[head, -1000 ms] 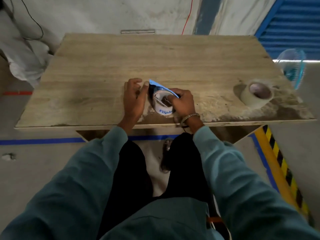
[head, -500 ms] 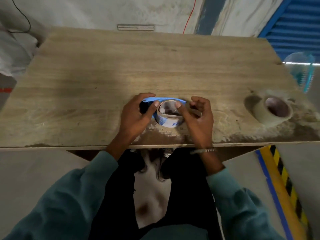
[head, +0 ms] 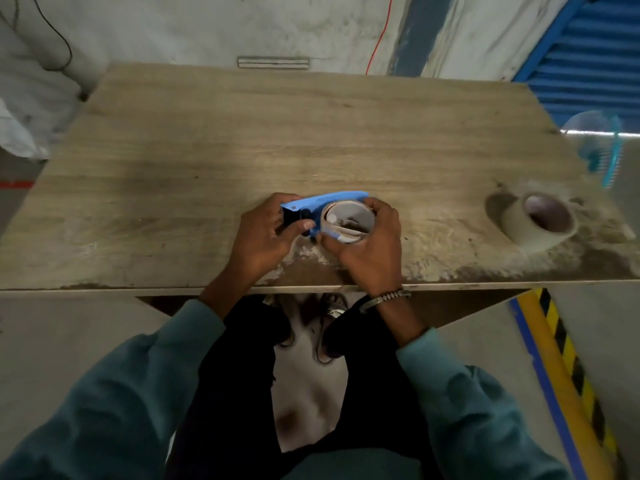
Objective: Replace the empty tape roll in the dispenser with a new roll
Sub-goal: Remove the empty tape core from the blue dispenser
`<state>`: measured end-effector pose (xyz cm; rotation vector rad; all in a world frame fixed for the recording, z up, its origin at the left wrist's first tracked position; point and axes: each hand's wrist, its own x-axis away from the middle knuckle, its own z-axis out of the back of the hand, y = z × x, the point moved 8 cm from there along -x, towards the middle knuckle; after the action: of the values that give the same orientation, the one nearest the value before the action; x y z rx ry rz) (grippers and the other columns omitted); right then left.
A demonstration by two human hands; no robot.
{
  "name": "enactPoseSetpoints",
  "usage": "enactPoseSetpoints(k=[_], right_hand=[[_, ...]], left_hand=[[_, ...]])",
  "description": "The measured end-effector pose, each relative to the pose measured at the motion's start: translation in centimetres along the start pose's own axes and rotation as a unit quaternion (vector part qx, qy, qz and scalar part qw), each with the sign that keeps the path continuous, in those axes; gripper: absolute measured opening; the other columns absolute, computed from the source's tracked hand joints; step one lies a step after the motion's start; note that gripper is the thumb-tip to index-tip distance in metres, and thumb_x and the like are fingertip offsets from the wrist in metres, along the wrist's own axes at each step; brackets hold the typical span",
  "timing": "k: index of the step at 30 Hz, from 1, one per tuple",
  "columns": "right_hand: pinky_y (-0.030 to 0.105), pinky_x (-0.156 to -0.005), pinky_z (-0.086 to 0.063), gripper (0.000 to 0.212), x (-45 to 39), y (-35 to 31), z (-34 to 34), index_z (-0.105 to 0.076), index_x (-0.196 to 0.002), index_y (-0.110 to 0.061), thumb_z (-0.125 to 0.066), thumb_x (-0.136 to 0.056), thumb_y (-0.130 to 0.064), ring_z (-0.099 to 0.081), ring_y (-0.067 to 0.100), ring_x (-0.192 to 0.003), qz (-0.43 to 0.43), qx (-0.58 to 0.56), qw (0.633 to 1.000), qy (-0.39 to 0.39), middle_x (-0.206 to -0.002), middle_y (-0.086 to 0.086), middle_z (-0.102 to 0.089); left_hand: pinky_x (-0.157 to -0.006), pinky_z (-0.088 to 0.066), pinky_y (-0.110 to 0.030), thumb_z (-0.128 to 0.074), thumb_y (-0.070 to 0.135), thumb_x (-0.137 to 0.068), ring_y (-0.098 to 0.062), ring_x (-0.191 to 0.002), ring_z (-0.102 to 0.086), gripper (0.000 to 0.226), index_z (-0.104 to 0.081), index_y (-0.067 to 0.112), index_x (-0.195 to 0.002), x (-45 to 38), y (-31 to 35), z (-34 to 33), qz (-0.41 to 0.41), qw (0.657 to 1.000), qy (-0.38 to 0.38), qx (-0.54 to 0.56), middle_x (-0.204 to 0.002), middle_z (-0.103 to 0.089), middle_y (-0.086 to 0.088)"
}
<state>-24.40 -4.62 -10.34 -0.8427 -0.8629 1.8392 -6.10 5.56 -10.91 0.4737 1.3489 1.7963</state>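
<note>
A blue tape dispenser [head: 325, 199] lies on its side near the front edge of the wooden table [head: 242, 140]. My left hand [head: 263, 233] grips its black handle end. A nearly bare cardboard tape core [head: 348, 220] sits in the dispenser, and my right hand [head: 372, 247] wraps around that core from the right and front. A fresh beige tape roll [head: 540, 221] lies flat on the table at the far right, well apart from both hands.
The table's front edge runs just below my wrists. A blue fan [head: 602, 147] stands off the table's right side. White sacks [head: 27, 109] lie at the left. Yellow and black floor striping [head: 561, 358] runs along the lower right.
The dispenser has been turned flatter, its blue side now facing up. My right hand has moved from pinching the core's rim to wrapping around the core. The view has shifted closer.
</note>
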Motion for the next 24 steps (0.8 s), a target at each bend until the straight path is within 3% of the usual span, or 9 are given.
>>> enactPoseSetpoints(k=[3,5,9,12,16,22,24], right_hand=[[0.039,-0.095,-0.050,0.082,1.8,-0.3,0.0,-0.058,-0.121,-0.020,-0.079,-0.055,-0.065,-0.054,0.025,-0.112,0.008,0.042,0.999,0.004,-0.115,0.003,-0.054],[0.036,-0.093,-0.046,0.080,2.9,-0.5,0.3,-0.057,-0.115,-0.018,-0.080,-0.056,-0.067,-0.053,0.025,-0.110,0.013,0.053,0.998,0.008,-0.113,0.003,-0.055],[0.046,-0.088,-0.055,0.079,3.6,-0.5,-0.5,-0.050,-0.113,-0.019,-0.084,-0.060,-0.066,-0.061,0.025,-0.108,0.000,0.033,0.999,-0.007,-0.111,0.000,-0.059],[0.043,-0.087,-0.057,0.080,2.8,-1.1,-0.3,-0.049,-0.117,-0.023,-0.088,-0.060,-0.061,-0.064,0.021,-0.106,0.012,0.026,0.999,-0.021,-0.113,-0.003,-0.062],[0.039,-0.092,-0.052,0.074,1.2,-1.8,0.4,-0.060,-0.122,-0.020,-0.088,-0.061,-0.051,-0.059,0.021,-0.110,0.062,0.071,0.994,-0.048,-0.114,-0.001,-0.063],[0.029,-0.097,-0.049,0.066,1.0,-4.6,3.1,-0.064,-0.125,-0.021,-0.088,-0.068,-0.043,-0.060,0.022,-0.114,0.113,0.042,0.993,0.004,-0.117,-0.006,-0.064],[0.030,-0.099,-0.050,0.061,0.3,-5.6,4.2,-0.063,-0.127,-0.042,-0.088,-0.072,-0.040,-0.061,0.018,-0.116,0.126,0.009,0.992,0.018,-0.118,-0.024,-0.061]], left_hand=[[-0.083,-0.054,-0.011,-0.085,0.003,-0.083,0.017,-0.083,-0.068,0.037,-0.068,0.014,-0.113,0.0,0.1,0.1,0.005,1.000,0.005,-0.015,-0.099,-0.076,0.002],[-0.083,-0.052,-0.007,-0.085,-0.001,-0.081,0.020,-0.082,-0.067,0.037,-0.070,0.006,-0.114,-0.1,0.1,-0.1,0.003,1.000,0.006,-0.007,-0.101,-0.076,-0.003],[-0.088,-0.054,-0.013,-0.085,0.000,-0.082,0.014,-0.087,-0.070,0.037,-0.070,0.006,-0.115,-0.2,-0.3,0.0,-0.005,1.000,0.009,-0.001,-0.104,-0.077,-0.004],[-0.098,-0.057,-0.026,-0.084,0.009,-0.085,0.000,-0.102,-0.073,0.038,-0.069,0.012,-0.120,-0.2,-0.1,-0.1,-0.019,1.000,-0.019,0.009,-0.114,-0.077,-0.004],[-0.107,-0.051,-0.030,-0.074,0.030,-0.091,-0.015,-0.121,-0.068,0.047,-0.066,0.017,-0.135,0.1,1.0,-0.3,-0.092,0.990,-0.017,-0.102,-0.131,-0.072,0.001],[-0.093,-0.056,-0.041,-0.065,0.031,-0.098,-0.026,-0.115,-0.067,0.048,-0.059,0.016,-0.144,0.5,1.4,-1.1,-0.132,0.974,-0.038,-0.182,-0.131,-0.067,-0.006],[-0.091,-0.056,-0.043,-0.067,0.031,-0.099,-0.028,-0.113,-0.067,0.049,-0.059,0.014,-0.144,0.4,1.2,-1.1,-0.130,0.974,-0.033,-0.182,-0.130,-0.067,-0.008]])
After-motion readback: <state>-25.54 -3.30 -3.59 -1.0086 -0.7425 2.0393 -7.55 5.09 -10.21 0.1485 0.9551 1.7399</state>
